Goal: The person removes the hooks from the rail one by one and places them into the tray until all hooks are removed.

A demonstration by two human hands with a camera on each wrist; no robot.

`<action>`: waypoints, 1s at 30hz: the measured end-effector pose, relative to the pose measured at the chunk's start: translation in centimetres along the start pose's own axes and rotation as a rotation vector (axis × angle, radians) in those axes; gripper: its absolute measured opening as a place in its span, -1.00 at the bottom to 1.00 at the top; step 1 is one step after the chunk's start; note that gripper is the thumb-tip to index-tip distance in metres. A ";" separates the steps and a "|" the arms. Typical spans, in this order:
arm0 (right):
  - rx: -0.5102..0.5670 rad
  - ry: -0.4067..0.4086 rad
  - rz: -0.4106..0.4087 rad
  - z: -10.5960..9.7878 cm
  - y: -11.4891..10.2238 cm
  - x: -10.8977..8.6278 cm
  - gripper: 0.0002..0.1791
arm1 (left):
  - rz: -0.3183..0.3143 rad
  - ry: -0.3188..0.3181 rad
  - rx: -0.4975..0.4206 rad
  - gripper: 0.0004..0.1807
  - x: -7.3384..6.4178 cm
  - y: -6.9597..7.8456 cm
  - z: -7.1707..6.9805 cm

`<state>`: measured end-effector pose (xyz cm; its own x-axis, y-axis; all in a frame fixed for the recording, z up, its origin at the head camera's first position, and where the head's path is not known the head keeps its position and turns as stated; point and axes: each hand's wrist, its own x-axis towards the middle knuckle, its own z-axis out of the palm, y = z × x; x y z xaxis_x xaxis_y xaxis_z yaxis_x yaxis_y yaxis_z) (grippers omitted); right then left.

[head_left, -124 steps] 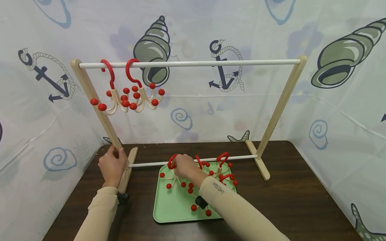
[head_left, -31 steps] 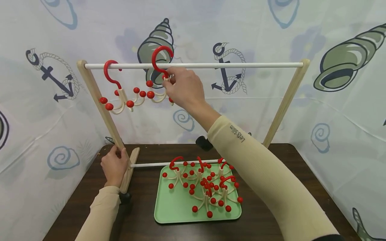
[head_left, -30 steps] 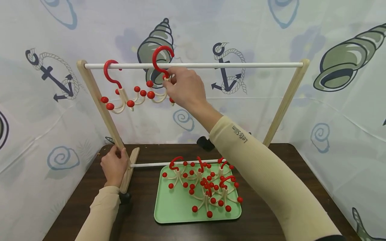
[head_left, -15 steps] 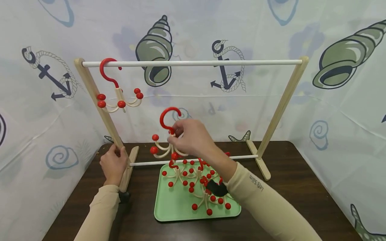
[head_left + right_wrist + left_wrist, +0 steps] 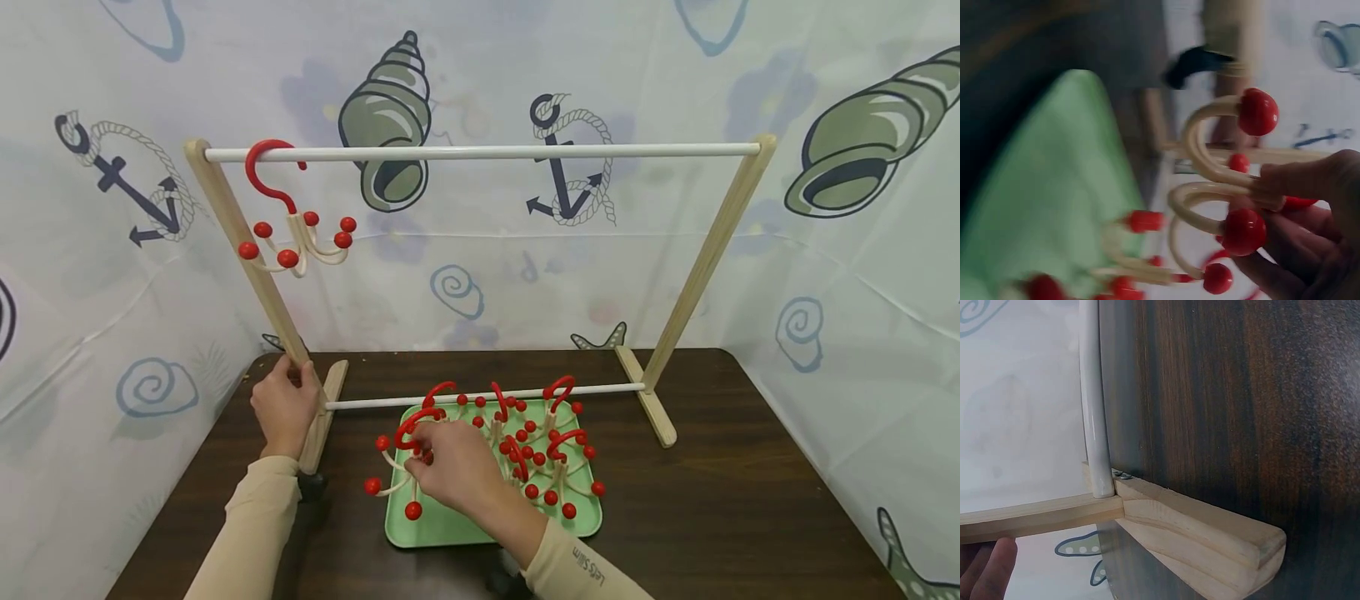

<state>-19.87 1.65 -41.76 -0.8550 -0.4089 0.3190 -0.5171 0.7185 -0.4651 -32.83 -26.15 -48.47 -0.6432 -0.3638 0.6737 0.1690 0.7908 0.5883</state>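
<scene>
My right hand [image 5: 461, 467] pinches a multi-arm hook hanger [image 5: 403, 432] by its stem, low over the left side of the green tray [image 5: 420, 531]. It has a red hook and curved cream arms tipped with red balls, seen close in the right wrist view. On the tray stand several similar hangers [image 5: 558, 479], partly behind my hand. My left hand [image 5: 285, 408] grips the left wooden post [image 5: 262, 279] of a rack near its foot; in the left wrist view only some fingers [image 5: 997, 569] show. One more hanger [image 5: 298, 237] hangs at the left of the rack's top rod.
The rack's white top rod [image 5: 487, 152] spans two wooden posts. A white lower rod [image 5: 375, 403] runs behind the tray, between wooden feet [image 5: 648, 400]. Dark wooden table [image 5: 712, 500] lies beneath, with a patterned cloth [image 5: 487, 275] behind.
My right hand has lifted one hanger off the top rod and brought it down to the tray's left side. The hanger left on the rod has turned slightly. My left hand stays on the post.
</scene>
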 end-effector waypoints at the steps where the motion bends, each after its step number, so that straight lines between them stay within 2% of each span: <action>1: -0.002 0.016 -0.010 0.7 0.4 -0.2 -0.90 | -0.002 -0.001 0.000 -0.81 0.0 0.0 0.0; 6: -0.056 0.096 -0.037 3.3 1.9 -0.5 -0.95 | -0.016 -0.005 0.002 -0.81 0.0 0.1 0.0; 12: -0.113 0.144 -0.057 4.6 2.7 -0.1 -0.94 | -0.025 -0.004 0.006 -0.80 0.1 0.0 0.1; 16: -0.109 0.133 -0.070 5.0 2.8 0.3 -0.94 | -0.033 -0.008 0.002 -0.80 0.0 0.1 0.0; 20: -0.129 0.100 -0.116 5.3 2.8 0.4 -0.90 | -0.030 -0.006 0.001 -0.80 0.1 0.2 0.0; 24: -0.157 0.099 -0.154 5.7 3.2 0.7 -0.85 | -0.017 -0.006 -0.001 -0.79 0.2 0.1 0.1; 27: -0.166 0.097 -0.131 6.2 3.7 1.0 -0.81 | -0.023 -0.011 -0.002 -0.79 0.2 0.2 0.1; 30: -0.160 0.067 -0.070 6.5 4.1 1.1 -0.83 | -0.038 -0.014 0.000 -0.79 0.1 0.3 0.0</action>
<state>-23.21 0.44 -48.67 -0.8099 -0.4264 0.4027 -0.5578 0.7723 -0.3040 -32.88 -25.95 -48.25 -0.6595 -0.3871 0.6443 0.1439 0.7764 0.6137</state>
